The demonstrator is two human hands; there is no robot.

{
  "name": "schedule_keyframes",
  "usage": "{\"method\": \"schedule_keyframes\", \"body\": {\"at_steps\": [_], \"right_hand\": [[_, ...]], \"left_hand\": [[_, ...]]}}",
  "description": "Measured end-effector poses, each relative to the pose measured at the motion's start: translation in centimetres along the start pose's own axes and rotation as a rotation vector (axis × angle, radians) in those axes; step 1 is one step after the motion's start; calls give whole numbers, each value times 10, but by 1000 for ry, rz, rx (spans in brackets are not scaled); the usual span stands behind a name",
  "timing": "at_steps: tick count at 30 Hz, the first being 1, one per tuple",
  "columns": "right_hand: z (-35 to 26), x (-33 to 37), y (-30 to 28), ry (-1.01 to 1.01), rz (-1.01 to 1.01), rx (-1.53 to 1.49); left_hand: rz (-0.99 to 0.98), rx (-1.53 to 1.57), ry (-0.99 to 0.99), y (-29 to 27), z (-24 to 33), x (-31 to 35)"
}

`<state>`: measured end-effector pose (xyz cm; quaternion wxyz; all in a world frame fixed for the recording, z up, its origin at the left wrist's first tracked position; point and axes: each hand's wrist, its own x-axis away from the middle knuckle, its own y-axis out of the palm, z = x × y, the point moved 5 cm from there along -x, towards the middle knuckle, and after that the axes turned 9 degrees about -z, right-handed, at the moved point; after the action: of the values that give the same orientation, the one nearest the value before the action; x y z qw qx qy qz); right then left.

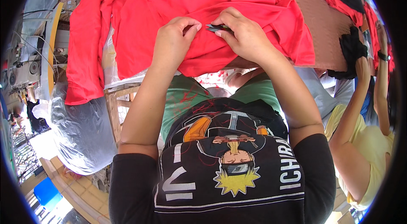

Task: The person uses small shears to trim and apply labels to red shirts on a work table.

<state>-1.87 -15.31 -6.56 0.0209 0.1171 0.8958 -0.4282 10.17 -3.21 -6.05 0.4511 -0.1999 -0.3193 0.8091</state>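
Red fabric (144,16) lies in loose folds across the table in front of me, and part of it hangs over the left edge. Above its near part my left hand (176,39) is closed, thumb and forefinger pinched together; whatever is between them is too small to make out. My right hand (243,33) is wrapped round small dark thread snips (212,27). The blades point left toward my left fingertips, a short gap away.
Brown textured table covering (316,29) shows at the right. A co-worker in a yellow top (360,152) handles black cloth (349,52) there. Clear plastic sheeting (80,130) covers something at the left, near a sewing machine (29,69). A blue container (47,193) stands lower left.
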Motion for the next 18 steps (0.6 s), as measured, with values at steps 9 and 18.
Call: {"method": "schedule_keyframes", "body": {"at_steps": [9, 18], "right_hand": [[-3, 2, -8, -10, 60, -4], [0, 9, -2, 6, 54, -77]], "left_hand": [[-14, 64, 111, 10, 11, 21], [133, -209, 244, 27, 9, 34]]}}
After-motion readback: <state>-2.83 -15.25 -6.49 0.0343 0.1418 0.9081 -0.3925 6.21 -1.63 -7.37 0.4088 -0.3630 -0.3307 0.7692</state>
